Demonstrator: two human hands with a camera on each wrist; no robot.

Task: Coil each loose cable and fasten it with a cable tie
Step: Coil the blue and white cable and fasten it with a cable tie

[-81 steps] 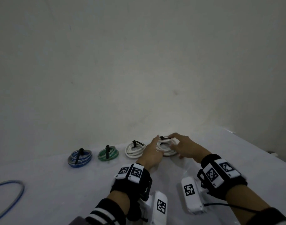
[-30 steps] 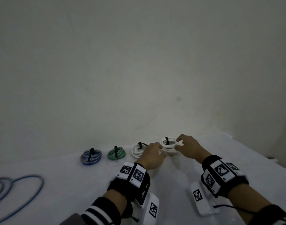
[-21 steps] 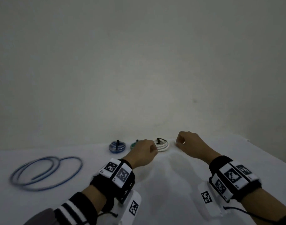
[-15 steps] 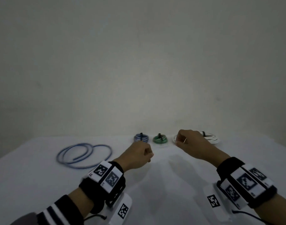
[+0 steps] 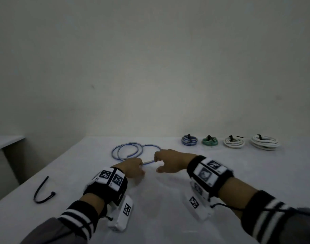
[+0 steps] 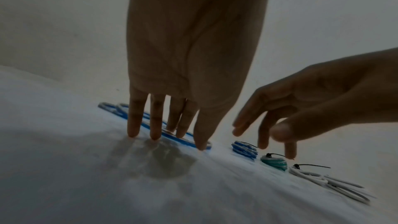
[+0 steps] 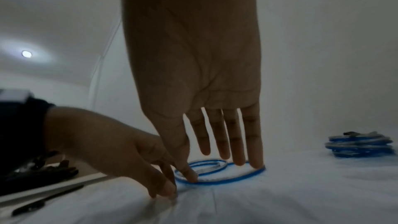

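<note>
A loose blue cable (image 5: 129,150) lies in wide, untidy loops on the white table (image 5: 168,208). My left hand (image 5: 133,167) reaches down at its near side, fingers straight, tips touching the table and the cable (image 6: 109,107). My right hand (image 5: 161,161) hangs just right of it, fingers extended, tips on the near loop (image 7: 226,178). Neither hand grips anything. A black cable tie (image 5: 42,192) lies curved on the table well to the left, also seen in the right wrist view (image 7: 43,200).
Along the back right stands a row of tied coils: a blue coil (image 5: 189,140), a green coil (image 5: 210,140), a white coil (image 5: 233,142) and a larger white coil (image 5: 264,142). The table's left edge (image 5: 50,166) runs diagonally. A wall rises behind.
Both hands let go of the large white coil at the right end of the row and moved left to the loose blue cable. The head view swung left with them.
</note>
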